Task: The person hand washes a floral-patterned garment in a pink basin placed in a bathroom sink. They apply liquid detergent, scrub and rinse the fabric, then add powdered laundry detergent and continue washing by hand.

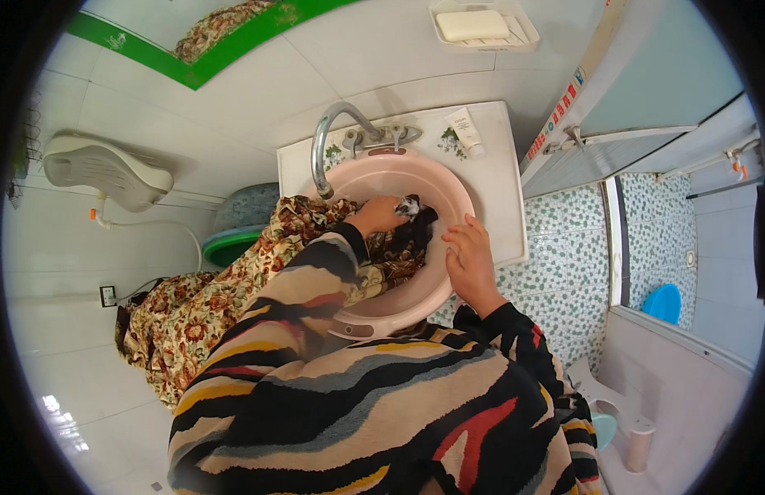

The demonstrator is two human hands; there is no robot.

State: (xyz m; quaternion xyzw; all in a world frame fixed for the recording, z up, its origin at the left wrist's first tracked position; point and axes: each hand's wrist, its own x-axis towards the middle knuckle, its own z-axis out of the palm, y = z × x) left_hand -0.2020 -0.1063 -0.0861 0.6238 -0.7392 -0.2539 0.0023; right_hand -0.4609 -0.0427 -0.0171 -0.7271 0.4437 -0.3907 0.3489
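A pink plastic basin [447,185] sits in front of me on a white washbasin top [497,213]. Inside it lies a dark, wet, bunched part of a floral cloth [200,322], whose long patterned length trails over the left rim. My left hand [379,215] is in the basin, gripping the bunched cloth; its fingertips are partly hidden. Whitish suds [408,205] show on the dark fabric at those fingers. My right hand [472,266] is at the basin's right rim, its fingers loosely bent and slightly apart, holding nothing.
A curved metal faucet [325,139] arches over the basin's back left. Behind the basin lies a white tube [466,133]. A soap bar [472,26] rests in a wall dish. Nested tubs [243,213] stand at left, a door frame [568,93] at right.
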